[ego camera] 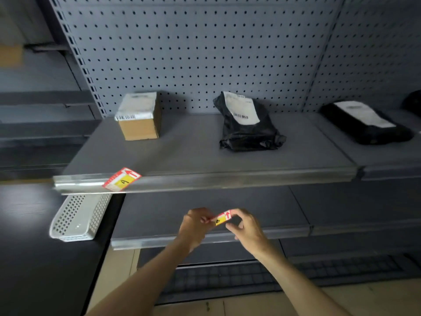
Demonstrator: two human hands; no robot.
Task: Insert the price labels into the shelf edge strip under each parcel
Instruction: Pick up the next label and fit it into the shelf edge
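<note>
A red, white and yellow price label [222,218] is pinched between my left hand [195,226] and my right hand [245,229], in front of the lower shelf. Another label [121,179] sits tilted in the clear edge strip [227,180] of the upper shelf, below a cardboard box parcel [139,116]. A black bag parcel [246,126] with a white shipping label lies further right on the same shelf. The strip under it holds no label. A second black bag parcel [364,123] lies on the neighbouring shelf at the right.
A white perforated plastic basket [77,217] sits at the left on a dark surface beside the lower shelf. A grey pegboard [193,46] backs the shelves. The lower shelf's edge strip [284,233] runs just behind my hands.
</note>
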